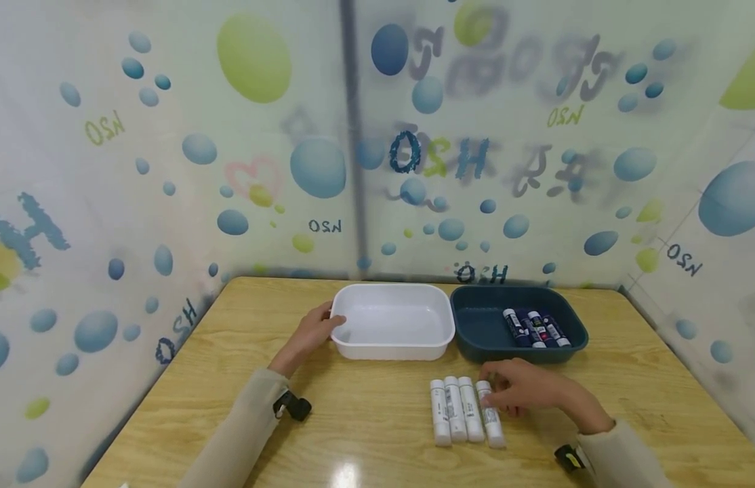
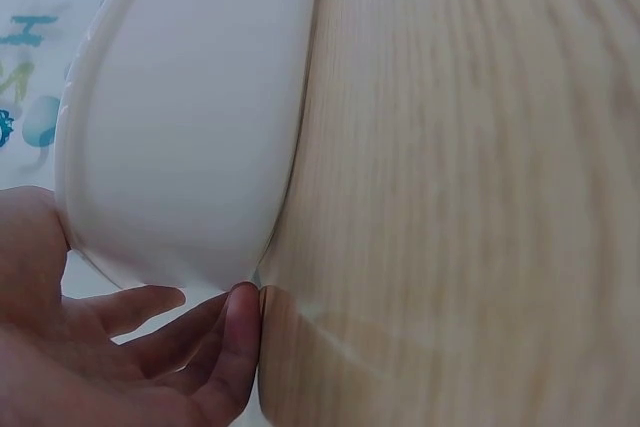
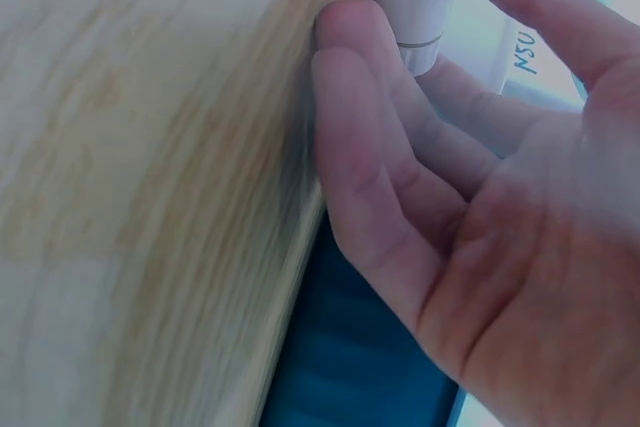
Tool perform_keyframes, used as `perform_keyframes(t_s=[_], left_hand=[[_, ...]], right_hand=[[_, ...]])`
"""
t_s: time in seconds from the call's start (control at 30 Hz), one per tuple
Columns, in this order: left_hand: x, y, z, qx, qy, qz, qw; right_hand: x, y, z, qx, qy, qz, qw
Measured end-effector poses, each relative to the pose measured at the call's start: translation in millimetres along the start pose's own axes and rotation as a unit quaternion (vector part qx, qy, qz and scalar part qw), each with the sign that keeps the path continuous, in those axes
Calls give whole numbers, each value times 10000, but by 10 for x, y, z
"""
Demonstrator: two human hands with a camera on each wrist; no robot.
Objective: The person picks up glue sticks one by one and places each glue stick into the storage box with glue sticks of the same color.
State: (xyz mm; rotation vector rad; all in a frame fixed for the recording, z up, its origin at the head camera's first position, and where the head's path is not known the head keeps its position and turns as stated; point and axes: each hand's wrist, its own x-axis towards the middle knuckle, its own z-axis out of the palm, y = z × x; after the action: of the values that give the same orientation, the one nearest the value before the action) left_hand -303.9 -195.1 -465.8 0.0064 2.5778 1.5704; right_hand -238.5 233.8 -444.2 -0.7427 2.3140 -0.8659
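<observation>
My left hand (image 1: pixel 310 335) grips the left end of a white plastic tray (image 1: pixel 391 352), thumb over the rim and the other fingers down along the outer wall. In the left wrist view, those fingertips (image 2: pixel 243 322) are low by the tabletop. White tubes like glue sticks (image 1: pixel 461 410) lie side by side in front of the trays. My right hand (image 1: pixel 530 388) holds the rightmost white glue stick (image 1: pixel 492 425) near its far end, between thumb and fingers. That one is slightly apart from the others and angled. The right wrist view shows the tube's end (image 3: pixel 410 7) between thumb and fingers.
A dark blue tray (image 1: pixel 505 354) stands right beside the white one, with several navy-and-white sticks (image 1: pixel 536 330) at its right side. Both are near the back of the wooden table (image 1: pixel 353 413). A patterned curtain (image 1: pixel 316 257) hangs behind and at the sides.
</observation>
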Motion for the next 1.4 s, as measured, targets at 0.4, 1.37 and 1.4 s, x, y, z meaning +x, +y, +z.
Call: perform_keyframes(t_s=[0.4, 1.37, 1.4], left_hand=[[1, 28, 10, 33, 0, -55, 10000], [31, -31, 6, 103, 56, 31, 9999], [32, -32, 4, 110, 55, 37, 9999]], right_hand=[[-61, 61, -55, 24, 116, 49, 9999], [-151, 26, -193, 509, 117, -472, 9975], [-156, 22, -200, 485, 151, -489, 9975]])
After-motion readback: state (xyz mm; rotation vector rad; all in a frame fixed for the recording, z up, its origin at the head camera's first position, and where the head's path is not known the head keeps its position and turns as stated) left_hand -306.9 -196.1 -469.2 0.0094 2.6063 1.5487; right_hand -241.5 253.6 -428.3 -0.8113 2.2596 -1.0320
